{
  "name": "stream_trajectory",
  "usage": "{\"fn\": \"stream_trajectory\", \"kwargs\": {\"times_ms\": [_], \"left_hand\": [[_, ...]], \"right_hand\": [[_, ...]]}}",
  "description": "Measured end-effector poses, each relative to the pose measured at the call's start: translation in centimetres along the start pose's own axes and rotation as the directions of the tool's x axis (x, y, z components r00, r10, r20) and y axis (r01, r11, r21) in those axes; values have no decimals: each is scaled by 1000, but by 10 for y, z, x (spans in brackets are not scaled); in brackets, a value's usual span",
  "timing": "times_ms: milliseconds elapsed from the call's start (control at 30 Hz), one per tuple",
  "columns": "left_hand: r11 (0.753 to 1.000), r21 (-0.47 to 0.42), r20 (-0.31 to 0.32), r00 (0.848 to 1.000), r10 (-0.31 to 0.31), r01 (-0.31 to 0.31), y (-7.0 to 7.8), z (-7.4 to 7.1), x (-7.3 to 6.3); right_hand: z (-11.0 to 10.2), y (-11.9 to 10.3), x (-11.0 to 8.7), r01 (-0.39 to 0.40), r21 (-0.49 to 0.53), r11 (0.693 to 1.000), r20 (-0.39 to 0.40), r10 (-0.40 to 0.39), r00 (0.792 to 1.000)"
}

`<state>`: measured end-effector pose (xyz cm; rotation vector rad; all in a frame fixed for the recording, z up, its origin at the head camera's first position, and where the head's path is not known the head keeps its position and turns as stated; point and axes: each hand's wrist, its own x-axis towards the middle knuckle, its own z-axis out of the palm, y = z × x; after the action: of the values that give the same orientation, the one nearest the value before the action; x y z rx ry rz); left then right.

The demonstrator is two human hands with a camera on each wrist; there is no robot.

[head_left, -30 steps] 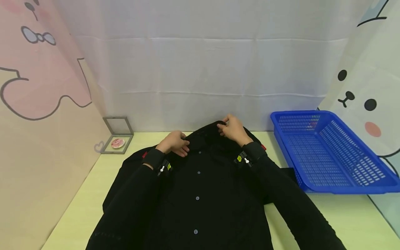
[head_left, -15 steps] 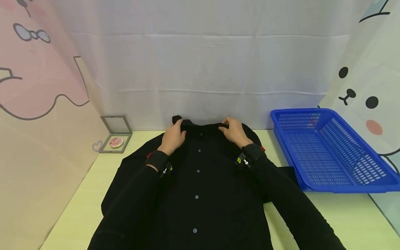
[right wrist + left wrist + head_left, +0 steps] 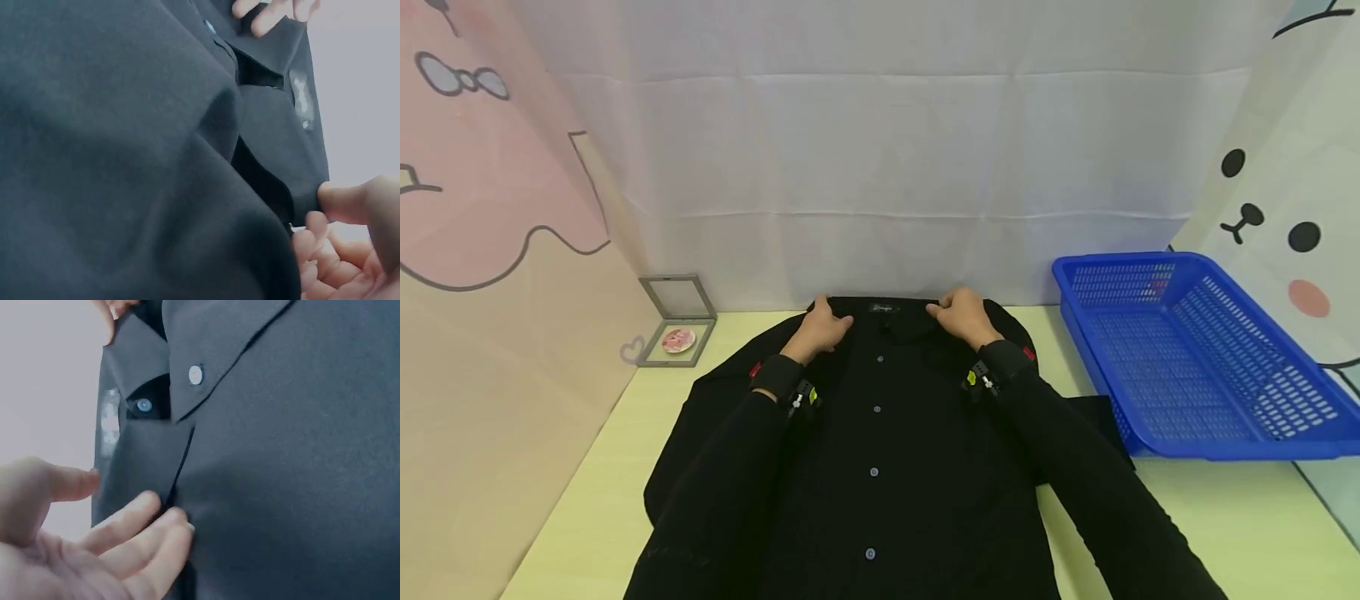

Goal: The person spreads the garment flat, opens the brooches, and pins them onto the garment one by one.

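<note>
A black button-up shirt (image 3: 917, 467) lies front up, its collar (image 3: 910, 321) at the far end with a label inside. At the collar's left side is my left hand (image 3: 820, 329). In the left wrist view its thumb stands apart from the fingers (image 3: 147, 534), which touch the collar's edge without closing on it. My right hand (image 3: 964, 318) pinches the collar's right end; the right wrist view shows the thumb (image 3: 344, 203) on the fabric and the fingers curled beneath. Small pale buttons (image 3: 874, 472) run down the shirt front.
A blue plastic basket (image 3: 1195, 375) stands at the right, close to a sleeve end. At the back left sits a grey hinged frame (image 3: 679, 321) holding a pink round item (image 3: 678, 340). A white cloth backdrop (image 3: 880, 167) hangs behind the pale yellow table (image 3: 587, 483).
My left hand has gone up from the shirt front to the collar's left side. The collar now lies flatter and spread, with its inner label showing. The right hand stays at the collar.
</note>
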<state>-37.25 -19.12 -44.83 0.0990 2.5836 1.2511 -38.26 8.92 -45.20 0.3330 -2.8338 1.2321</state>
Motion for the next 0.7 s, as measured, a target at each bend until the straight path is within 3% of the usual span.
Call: {"fn": "stream_trajectory", "kwargs": {"times_ms": [67, 167, 267, 367, 467, 600, 700], "left_hand": [[999, 39, 47, 999, -17, 15, -1, 4, 2], [988, 154, 93, 996, -2, -13, -3, 13, 2], [957, 285, 134, 991, 15, -53, 0, 25, -4], [916, 394, 189, 982, -5, -72, 6, 38, -15], [886, 457, 236, 971, -38, -77, 13, 49, -30], [864, 500, 216, 974, -65, -53, 17, 57, -49], [857, 515, 169, 983, -70, -27, 14, 59, -61]], "right_hand": [[1, 2, 2, -43, -19, 999, 1, 43, 999], [5, 5, 3, -101, -47, 994, -1, 101, 995], [6, 7, -1, -121, -73, 990, -12, 121, 993], [2, 9, -7, -110, -72, 991, -11, 110, 994], [-13, 12, -15, -100, -8, 995, -32, 99, 995], [-41, 12, -26, -115, 33, 993, -89, 117, 989], [-54, 11, -42, -132, -20, 991, -78, 130, 988]]}}
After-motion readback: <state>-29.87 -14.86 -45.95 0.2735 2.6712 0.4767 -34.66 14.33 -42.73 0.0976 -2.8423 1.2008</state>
